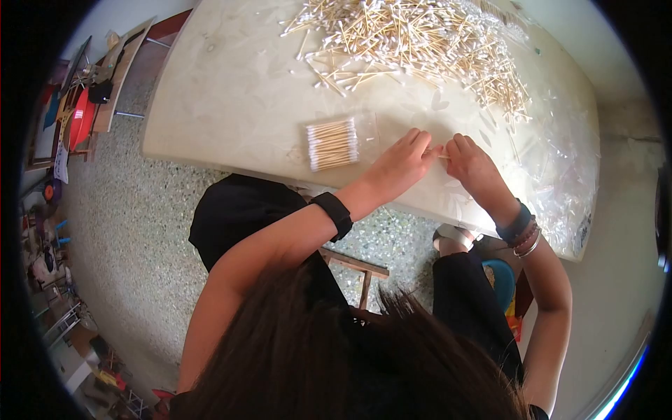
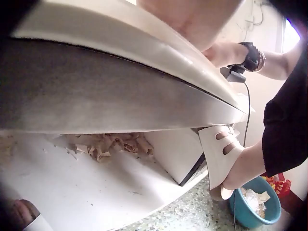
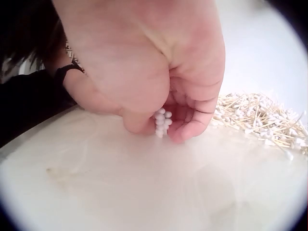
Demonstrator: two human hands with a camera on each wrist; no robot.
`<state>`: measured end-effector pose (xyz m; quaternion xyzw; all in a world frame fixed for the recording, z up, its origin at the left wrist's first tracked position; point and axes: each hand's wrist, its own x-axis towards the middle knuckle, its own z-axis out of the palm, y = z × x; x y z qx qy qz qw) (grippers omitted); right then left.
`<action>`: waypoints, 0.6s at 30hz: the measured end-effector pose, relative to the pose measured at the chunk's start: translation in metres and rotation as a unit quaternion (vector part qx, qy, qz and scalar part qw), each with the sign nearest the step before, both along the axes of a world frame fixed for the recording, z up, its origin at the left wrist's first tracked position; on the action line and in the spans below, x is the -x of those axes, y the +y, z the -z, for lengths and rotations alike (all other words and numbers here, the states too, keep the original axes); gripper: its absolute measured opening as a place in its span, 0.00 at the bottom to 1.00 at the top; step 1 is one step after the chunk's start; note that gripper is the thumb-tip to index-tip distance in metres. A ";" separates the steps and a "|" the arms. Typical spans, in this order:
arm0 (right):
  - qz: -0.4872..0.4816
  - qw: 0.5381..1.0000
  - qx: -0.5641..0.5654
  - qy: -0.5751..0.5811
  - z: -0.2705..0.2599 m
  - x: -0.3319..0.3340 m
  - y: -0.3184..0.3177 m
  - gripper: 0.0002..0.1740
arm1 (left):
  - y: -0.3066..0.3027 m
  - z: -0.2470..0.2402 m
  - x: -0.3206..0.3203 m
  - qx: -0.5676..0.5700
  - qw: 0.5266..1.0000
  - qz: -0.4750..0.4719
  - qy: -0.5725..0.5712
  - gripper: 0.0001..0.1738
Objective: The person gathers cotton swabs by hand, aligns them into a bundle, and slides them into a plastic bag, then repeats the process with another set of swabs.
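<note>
Both hands meet low over the table near its front edge. My right hand (image 1: 474,166) pinches a small bunch of cotton swabs (image 3: 162,123) between thumb and curled fingers; their white tips poke out in a cluster. My left hand (image 1: 400,168) is right beside it, fingers bent, its thumb and fingertip pinching at the bunch's other side, where a bit of stick shows. Most of the sticks are hidden by the fingers. Left of the hands, a neat flat bundle of cotton swabs (image 1: 332,144) lies on the table.
A big loose heap of cotton swabs (image 1: 420,42) covers the table's far side. Clear plastic film (image 1: 567,168) lies along the right edge. Below the table (image 1: 224,91) stand a wooden stool (image 1: 357,262) and a blue basin (image 2: 260,216) with scraps inside.
</note>
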<state>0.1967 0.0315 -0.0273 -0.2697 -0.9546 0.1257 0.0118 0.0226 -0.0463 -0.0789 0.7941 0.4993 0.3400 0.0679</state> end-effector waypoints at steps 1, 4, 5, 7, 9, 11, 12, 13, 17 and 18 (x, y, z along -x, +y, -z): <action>-0.001 1.000 -0.005 -0.007 0.001 0.000 0.000 0.10 | 0.000 0.000 0.001 -0.001 1.000 0.005 -0.002 0.20; -0.020 1.000 -0.010 -0.012 -0.008 -0.002 0.000 0.10 | 0.000 0.000 0.002 -0.002 1.000 0.006 -0.014 0.21; -0.038 0.999 -0.012 -0.011 -0.013 -0.002 0.000 0.09 | 0.000 0.000 0.002 -0.002 1.000 0.006 -0.015 0.21; -0.043 0.999 -0.012 -0.011 -0.016 -0.003 0.000 0.09 | 0.000 0.001 0.001 0.014 1.000 0.008 -0.020 0.21; -0.048 0.999 -0.014 -0.008 -0.014 -0.001 0.003 0.09 | -0.001 0.000 0.001 0.012 1.000 0.009 -0.020 0.21; -0.036 0.999 -0.009 -0.002 0.001 -0.002 0.005 0.08 | -0.001 0.001 0.002 0.011 1.000 0.009 -0.019 0.21; -0.035 0.999 -0.009 -0.002 0.007 -0.003 0.004 0.08 | -0.001 0.001 0.003 0.009 1.000 0.012 -0.014 0.21; -0.035 0.999 -0.034 -0.002 0.012 -0.003 0.004 0.09 | 0.000 0.001 0.003 0.007 1.000 0.013 -0.009 0.21; 0.045 0.995 0.049 -0.078 -0.003 0.001 -0.005 0.09 | -0.001 0.001 0.003 0.017 0.999 0.011 -0.036 0.20; 0.045 0.995 0.051 -0.078 -0.003 -0.001 -0.005 0.09 | -0.001 0.001 0.002 0.040 0.997 0.011 -0.061 0.18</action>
